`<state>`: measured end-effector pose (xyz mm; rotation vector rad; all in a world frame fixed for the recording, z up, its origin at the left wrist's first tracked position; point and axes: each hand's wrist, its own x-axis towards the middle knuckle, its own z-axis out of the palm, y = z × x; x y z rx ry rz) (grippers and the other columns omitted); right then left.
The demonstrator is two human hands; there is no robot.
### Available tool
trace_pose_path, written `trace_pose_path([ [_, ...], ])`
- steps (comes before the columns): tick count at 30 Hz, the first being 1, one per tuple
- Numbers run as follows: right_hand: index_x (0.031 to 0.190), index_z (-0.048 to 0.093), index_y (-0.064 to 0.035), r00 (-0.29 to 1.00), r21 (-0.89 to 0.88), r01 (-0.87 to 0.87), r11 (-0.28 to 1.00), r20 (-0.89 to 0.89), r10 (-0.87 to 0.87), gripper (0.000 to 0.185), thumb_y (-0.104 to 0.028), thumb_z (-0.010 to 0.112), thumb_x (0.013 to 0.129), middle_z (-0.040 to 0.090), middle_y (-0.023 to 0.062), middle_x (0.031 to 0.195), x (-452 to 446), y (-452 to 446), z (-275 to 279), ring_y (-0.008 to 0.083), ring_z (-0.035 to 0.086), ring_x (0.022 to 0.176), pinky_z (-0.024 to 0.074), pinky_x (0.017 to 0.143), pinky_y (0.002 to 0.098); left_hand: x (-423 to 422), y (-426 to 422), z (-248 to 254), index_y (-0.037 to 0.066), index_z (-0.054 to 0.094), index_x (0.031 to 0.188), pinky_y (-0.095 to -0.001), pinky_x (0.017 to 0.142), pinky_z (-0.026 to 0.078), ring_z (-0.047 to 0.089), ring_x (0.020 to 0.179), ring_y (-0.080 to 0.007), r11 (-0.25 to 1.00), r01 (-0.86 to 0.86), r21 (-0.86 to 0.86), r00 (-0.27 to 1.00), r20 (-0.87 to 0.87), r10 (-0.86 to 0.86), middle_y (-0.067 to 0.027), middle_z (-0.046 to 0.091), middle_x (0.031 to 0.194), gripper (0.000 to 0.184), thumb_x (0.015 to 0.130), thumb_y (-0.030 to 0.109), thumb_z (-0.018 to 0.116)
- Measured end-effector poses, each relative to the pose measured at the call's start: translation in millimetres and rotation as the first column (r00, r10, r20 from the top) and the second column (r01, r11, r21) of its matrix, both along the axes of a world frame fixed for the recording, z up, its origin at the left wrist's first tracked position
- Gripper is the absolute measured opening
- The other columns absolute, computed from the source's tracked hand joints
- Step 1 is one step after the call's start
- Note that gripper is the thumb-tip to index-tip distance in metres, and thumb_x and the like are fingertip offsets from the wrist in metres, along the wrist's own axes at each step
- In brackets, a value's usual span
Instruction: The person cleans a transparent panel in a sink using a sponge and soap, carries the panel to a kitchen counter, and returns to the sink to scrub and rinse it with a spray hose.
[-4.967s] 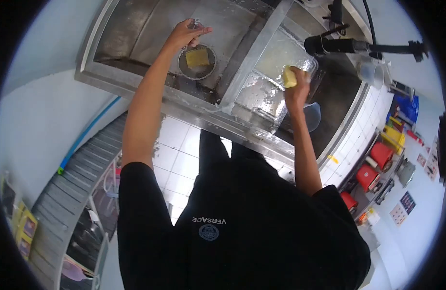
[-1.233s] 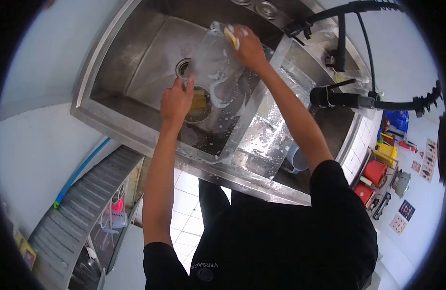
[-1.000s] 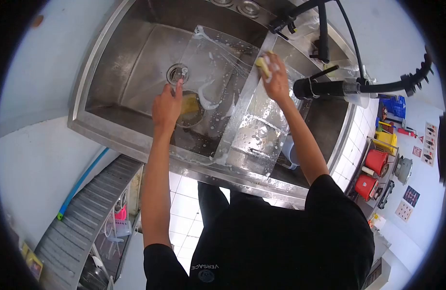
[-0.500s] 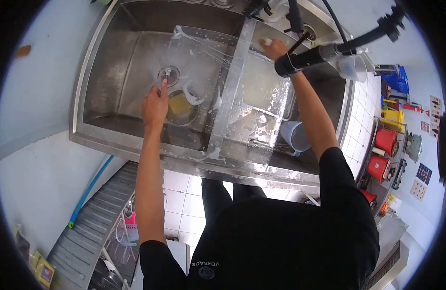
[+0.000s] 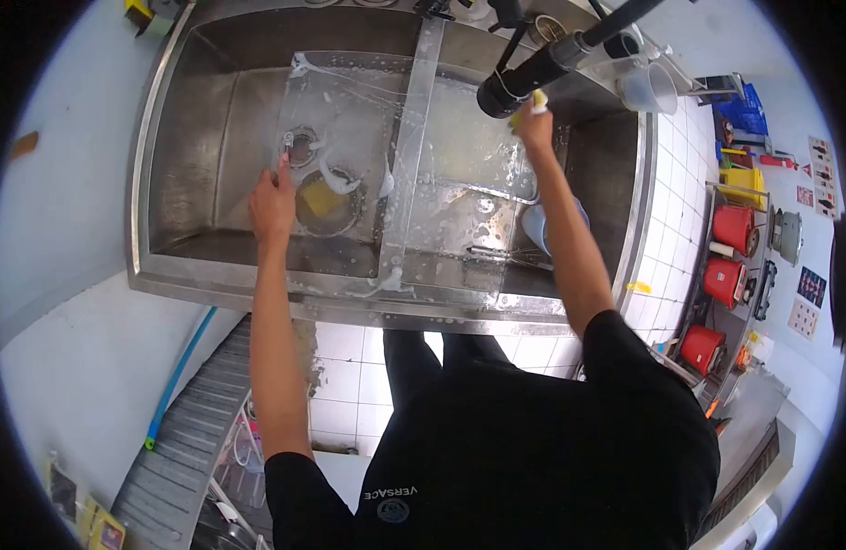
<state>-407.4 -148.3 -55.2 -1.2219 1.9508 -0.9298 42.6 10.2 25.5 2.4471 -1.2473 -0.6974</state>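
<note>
A wide clear sheet [image 5: 349, 101], streaked with suds, lies across both sink basins and over the divider [image 5: 412, 174]. My left hand [image 5: 273, 206] is closed at the sheet's left edge, its fingertips beside a small metal fitting [image 5: 288, 139]; the exact grip is partly hidden. At the far right part of the sheet, my right hand [image 5: 536, 130] grips a yellow sponge [image 5: 538, 99]. Beneath the sheet in the left basin, a yellow pad [image 5: 322, 196] shows on a round dish [image 5: 326, 225], with white foam around it.
A pale blue pitcher [image 5: 537, 225] stands in the right basin, partly behind my forearm. The black tap hose [image 5: 551, 60] hangs over that basin near my right hand. A clear container [image 5: 649, 89] sits at the sink's right rim. Red equipment [image 5: 735, 226] lines a shelf farther right.
My right hand has moved right across the sheet with the sponge. My left hand stays at the left edge. The whole view has shifted slightly.
</note>
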Motion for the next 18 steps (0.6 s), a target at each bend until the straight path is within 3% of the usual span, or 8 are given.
trace_pose_path([
  [2,0.097,0.057,-0.006,0.963,-0.086,0.042,0.995,0.27,-0.017,0.043,-0.046,0.046,0.104,0.059,0.0054,0.067,26.3,50.9,20.3,0.0169,0.062,0.055,0.0486,0.048,0.0322,0.4,1.0,-8.3,0.001,0.063,0.1,-0.0542,0.084,0.047,0.062,0.097,-0.0493,0.999,0.003,-0.039,0.999,0.045,-0.002,-0.0266,0.068,0.094,0.065,0.098,0.062,0.041],
  [6,0.096,0.057,-0.0042,0.985,0.108,0.138,0.985,0.087,-0.147,0.047,-0.049,0.044,0.104,0.054,0.0036,0.067,49.9,152.0,45.3,0.0129,0.054,0.057,0.0435,0.049,0.0325,-0.4,0.1,-6.3,0.001,0.063,0.101,-0.0551,0.084,0.046,0.062,0.097,-0.0497,1.0,-0.004,-0.027,1.0,0.018,0.005,-0.027,0.068,0.094,0.065,0.098,0.062,0.04],
  [9,0.105,0.059,0.0001,0.99,0.228,0.056,0.972,-0.142,-0.024,0.055,-0.051,0.039,0.104,0.061,0.0189,0.075,44.6,214.8,36.8,0.0357,0.063,0.073,0.0477,0.067,0.0421,-0.2,0.9,-4.7,0.001,0.063,0.102,-0.0554,0.084,0.046,0.062,0.097,-0.0499,1.0,0.003,-0.024,1.0,0.025,-0.002,-0.0276,0.068,0.094,0.067,0.098,0.063,0.04],
  [10,0.108,0.061,-0.0003,0.973,0.131,-0.06,0.99,-0.214,0.088,0.054,-0.05,0.04,0.103,0.066,0.0241,0.08,44.4,232.3,49.9,0.0451,0.066,0.079,0.0499,0.068,0.0468,-1.3,0.7,-2.5,0.001,0.063,0.102,-0.0554,0.085,0.047,0.062,0.097,-0.0499,1.0,0.0,-0.004,1.0,0.021,0.0,-0.0278,0.068,0.094,0.067,0.098,0.064,0.04],
  [13,0.105,0.061,0.0041,0.802,0.57,-0.171,0.804,-0.393,0.449,0.051,-0.045,0.048,0.102,0.067,0.0261,0.081,17.4,238.5,83.3,0.0446,0.068,0.081,0.052,0.069,0.0493,4.8,0.3,-22.7,0.001,0.064,0.102,-0.0551,0.085,0.047,0.063,0.097,-0.0497,0.998,0.011,-0.068,0.998,0.056,-0.007,-0.0273,0.069,0.095,0.068,0.097,0.065,0.04],
  [15,0.113,0.061,-0.0006,0.827,0.272,-0.116,0.955,-0.506,0.245,0.033,-0.03,0.056,0.099,0.068,0.0267,0.085,29.1,220.1,120.5,0.0473,0.066,0.083,0.0526,0.071,0.0522,12.6,1.0,-30.8,0.002,0.064,0.103,-0.0546,0.086,0.047,0.063,0.097,-0.0491,0.996,0.026,-0.089,0.997,0.074,-0.019,-0.0265,0.069,0.095,0.068,0.096,0.066,0.041],
  [17,0.118,0.06,-0.0015,0.873,0.126,-0.175,0.977,-0.439,0.213,0.029,-0.021,0.056,0.096,0.069,0.0264,0.087,63.9,185.5,146.4,0.0485,0.066,0.084,0.0535,0.073,0.0539,10.1,0.4,-23.8,0.002,0.064,0.103,-0.0539,0.087,0.048,0.064,0.098,-0.0482,0.997,0.042,-0.06,0.997,0.069,-0.038,-0.0254,0.07,0.095,0.068,0.096,0.066,0.042],
  [18,0.118,0.06,-0.0036,0.844,-0.123,-0.303,0.945,-0.495,0.206,0.028,-0.017,0.057,0.093,0.069,0.0247,0.089,78.2,165.1,128.2,0.0476,0.066,0.086,0.0538,0.073,0.0525,9.8,1.4,-19.2,0.002,0.064,0.102,-0.0536,0.087,0.048,0.064,0.097,-0.0476,0.998,0.043,-0.054,0.997,0.065,-0.04,-0.0248,0.07,0.095,0.068,0.095,0.067,0.044],
])
